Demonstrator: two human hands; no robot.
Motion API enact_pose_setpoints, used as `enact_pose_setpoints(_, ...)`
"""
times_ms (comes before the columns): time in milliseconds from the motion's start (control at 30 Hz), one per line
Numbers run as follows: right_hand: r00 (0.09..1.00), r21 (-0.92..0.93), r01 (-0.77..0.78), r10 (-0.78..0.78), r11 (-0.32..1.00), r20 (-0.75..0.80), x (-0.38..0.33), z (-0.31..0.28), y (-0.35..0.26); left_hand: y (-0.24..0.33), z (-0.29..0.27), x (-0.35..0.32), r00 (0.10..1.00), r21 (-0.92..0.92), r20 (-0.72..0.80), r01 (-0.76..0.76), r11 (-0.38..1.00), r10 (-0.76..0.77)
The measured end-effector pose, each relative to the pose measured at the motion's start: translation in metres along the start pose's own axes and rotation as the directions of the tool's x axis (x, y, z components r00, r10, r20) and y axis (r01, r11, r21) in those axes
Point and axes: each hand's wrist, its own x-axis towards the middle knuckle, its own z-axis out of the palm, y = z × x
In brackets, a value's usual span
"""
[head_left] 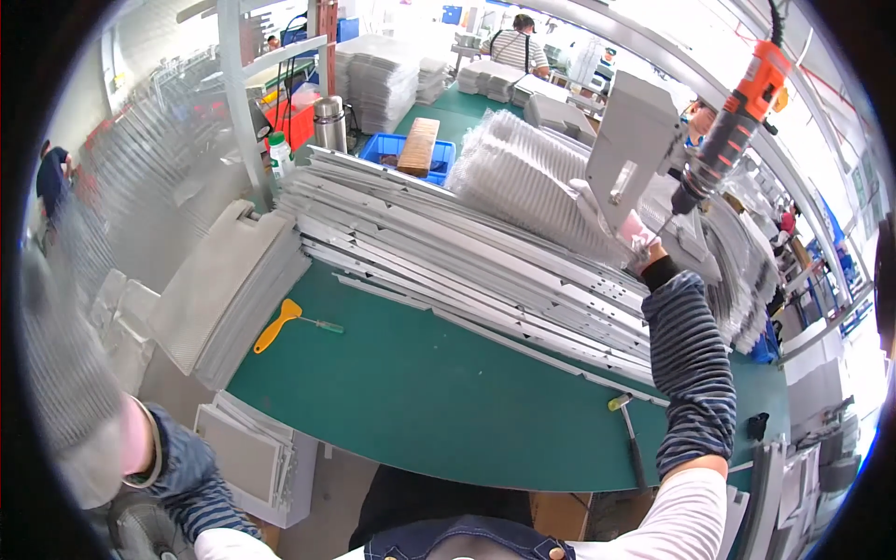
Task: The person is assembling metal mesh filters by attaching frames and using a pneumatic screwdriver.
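My right hand (637, 235), in a pale glove, reaches across the table to the far right. Its fingers are closed at the lower end of a light grey folded sheet-metal part (635, 126) with a slot, which stands up over a pile of clear ribbed plastic sheets (523, 182). Just right of that hand hangs an orange and dark power screwdriver (733, 121). Far out at the lower left is my left hand (98, 457), gloved and smeared by motion, its fingers not readable. Blurred ribbed translucent material (140, 196) shows above it; whether the hand grips it is unclear.
Long grey metal strips (467, 271) lie stacked across the green table (401, 392). On it rest a yellow scraper (277, 327), a small screwdriver (322, 325) and a hammer (630, 434). Behind stand a blue bin (378, 147) and a steel flask (329, 123). Panels (219, 289) are piled left.
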Motion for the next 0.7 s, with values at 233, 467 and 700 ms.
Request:
enact_pose_setpoints(233,0.956,0.033,0.233,-0.223,0.972,-0.191,-0.036,-0.043,0.184,-0.075,0.139,-0.113,0.542,-0.799,0.593,0.489,-0.350,-0.595)
enact_pose_setpoints(467,0.937,0.009,0.143,-0.132,0.990,-0.324,-0.031,-0.083,0.104,-0.139,0.218,-0.241,0.225,-0.632,0.684,0.657,-0.411,-0.694)
enact_pose_setpoints(700,0.845,-0.103,-0.118,0.046,0.988,-0.532,-0.051,-0.184,-0.019,-0.153,0.232,-0.271,0.284,-0.401,0.704,0.916,-0.034,-0.651)
